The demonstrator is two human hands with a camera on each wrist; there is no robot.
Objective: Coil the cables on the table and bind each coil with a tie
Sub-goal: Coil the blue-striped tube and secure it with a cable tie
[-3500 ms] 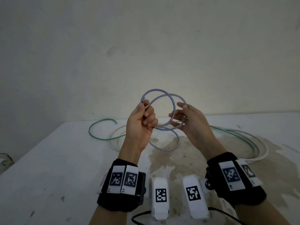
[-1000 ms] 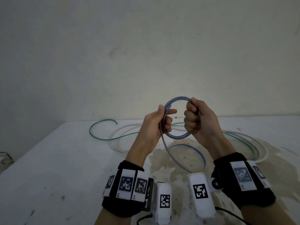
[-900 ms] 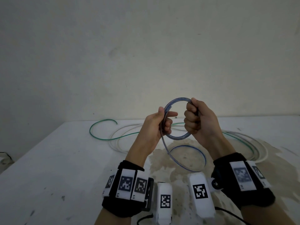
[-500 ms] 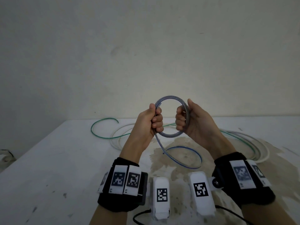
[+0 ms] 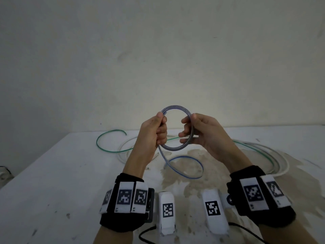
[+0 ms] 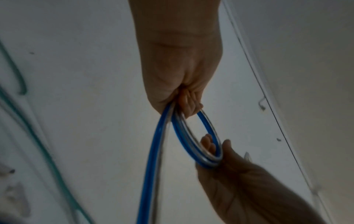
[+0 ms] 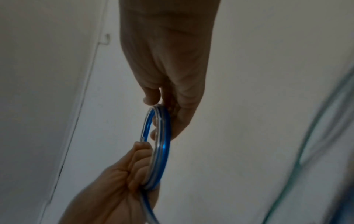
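Note:
A blue-striped clear cable is wound into a small coil that I hold upright above the table, between both hands. My left hand grips the coil's left side in a fist, and the free tail drops from it to a loose loop on the table. My right hand holds the right side, thumb on top and fingers curled loosely through the ring. In the left wrist view the coil runs from my fist. In the right wrist view the coil hangs below my thumb. I see no tie.
A green cable curves across the far left of the table. White cables lie in wide loops at the far right. A brown stain marks the table's middle. A plain wall stands behind the table.
The spread loops were gathered into one tight coil. My right hand slid from the coil's top to its right side and loosened its fingers. The coil turned more face-on.

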